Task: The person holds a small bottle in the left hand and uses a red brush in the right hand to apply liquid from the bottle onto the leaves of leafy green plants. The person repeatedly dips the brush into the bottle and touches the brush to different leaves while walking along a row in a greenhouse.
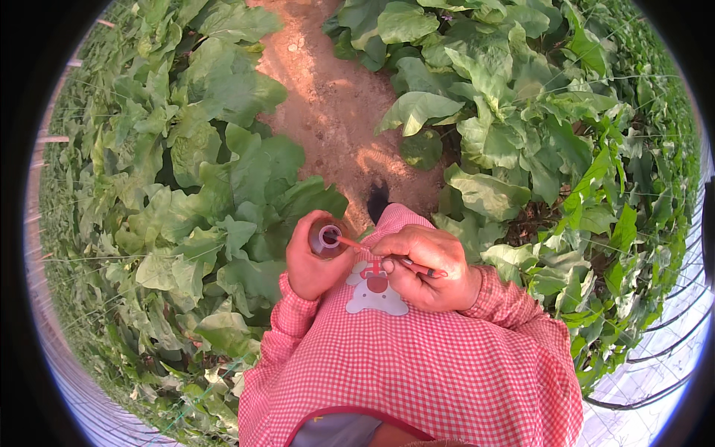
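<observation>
My left hand [313,257] is wrapped around a small see-through bottle [325,246]. The bottle is uncapped, its mouth facing up towards me; what is inside looks dark. Between the thumb and fingers of my right hand [427,268] is a slim reddish stick [352,243], perhaps a small brush. Its far end reaches the bottle's mouth; whether it dips inside is hard to tell. The stick's other end, with a dark section and a red tip, shows beside my right fingers. Both hands are in front of my red checked smock [402,357], which bears a bear figure.
Broad-leaved plants, apparently eggplants, crowd the left [223,167] and right [491,123] sides. A bare soil path [329,100] runs ahead between them, with a dark shoe [378,201] on it. Thin strings cross the foliage. Pale sheeting with dark curved lines [653,380] shows at lower right.
</observation>
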Demonstrator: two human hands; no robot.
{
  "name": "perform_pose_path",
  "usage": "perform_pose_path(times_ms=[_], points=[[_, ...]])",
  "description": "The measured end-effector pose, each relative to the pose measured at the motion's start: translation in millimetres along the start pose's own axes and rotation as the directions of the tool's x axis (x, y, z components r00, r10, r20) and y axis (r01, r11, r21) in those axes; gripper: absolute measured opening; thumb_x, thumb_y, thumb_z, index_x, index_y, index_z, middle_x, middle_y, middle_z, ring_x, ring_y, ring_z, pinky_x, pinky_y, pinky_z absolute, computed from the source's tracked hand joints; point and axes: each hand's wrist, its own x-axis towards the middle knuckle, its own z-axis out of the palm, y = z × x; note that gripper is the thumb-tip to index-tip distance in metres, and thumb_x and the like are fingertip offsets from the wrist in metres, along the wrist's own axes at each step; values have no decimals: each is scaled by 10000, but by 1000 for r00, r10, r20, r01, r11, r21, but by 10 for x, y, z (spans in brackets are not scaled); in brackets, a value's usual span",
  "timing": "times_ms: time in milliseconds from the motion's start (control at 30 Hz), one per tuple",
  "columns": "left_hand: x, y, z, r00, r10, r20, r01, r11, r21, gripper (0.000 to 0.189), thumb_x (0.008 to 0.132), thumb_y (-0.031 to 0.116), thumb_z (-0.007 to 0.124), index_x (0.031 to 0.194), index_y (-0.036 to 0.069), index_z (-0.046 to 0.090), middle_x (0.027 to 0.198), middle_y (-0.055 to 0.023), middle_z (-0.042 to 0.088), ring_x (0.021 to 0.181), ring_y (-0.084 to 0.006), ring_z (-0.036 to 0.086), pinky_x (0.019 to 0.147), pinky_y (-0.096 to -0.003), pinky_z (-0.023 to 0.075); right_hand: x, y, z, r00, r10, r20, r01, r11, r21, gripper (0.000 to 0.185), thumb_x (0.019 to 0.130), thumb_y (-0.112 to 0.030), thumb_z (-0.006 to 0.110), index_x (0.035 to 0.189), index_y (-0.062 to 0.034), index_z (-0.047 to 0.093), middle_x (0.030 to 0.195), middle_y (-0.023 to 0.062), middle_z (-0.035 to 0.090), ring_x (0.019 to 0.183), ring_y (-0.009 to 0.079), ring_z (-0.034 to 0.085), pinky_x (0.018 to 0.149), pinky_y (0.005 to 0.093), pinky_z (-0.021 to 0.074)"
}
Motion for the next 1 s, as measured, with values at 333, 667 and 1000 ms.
perform_pose_path(times_ms=[333, 667, 1000], points=[[1705, 189, -173, 1000, -17, 3, 17, 1000, 21, 674, 737, 38, 918, 1321, -10, 586, 1123, -100, 737, 1023, -171, 733, 905, -319, 597, 1402, 525, -622, 1000, 20, 9, -21, 996, 88, 232, 836, 7, 776, 1064, -3, 733, 915, 105, 707, 770, 251, 705, 682, 359, 573], [3057, 55, -420, 982, 41, 182, -27, 997, -75, 674, 764, -15, 891, 1348, -10, 555, 1099, -98, 744, 1025, -172, 734, 913, -331, 597, 2356, 975, -623, 979, 144, -144, -137, 989, 60, 198, 1035, -110, 732, 1184, 20, 714, 942, 124, 772, 781, 229, 756, 687, 329, 592], [4880, -170, -919, 888, 136, 440, -39, 974, -222, 762, 735, -68, 918, 1404, 2, 559, 1264, -63, 661, 1119, -143, 648, 946, -304, 567, 3509, 1202, -424, 936, 149, -320, -213, 961, -174, 201, 879, 68, 707, 1073, 14, 708, 948, 109, 746, 764, 219, 686, 689, 350, 560]])
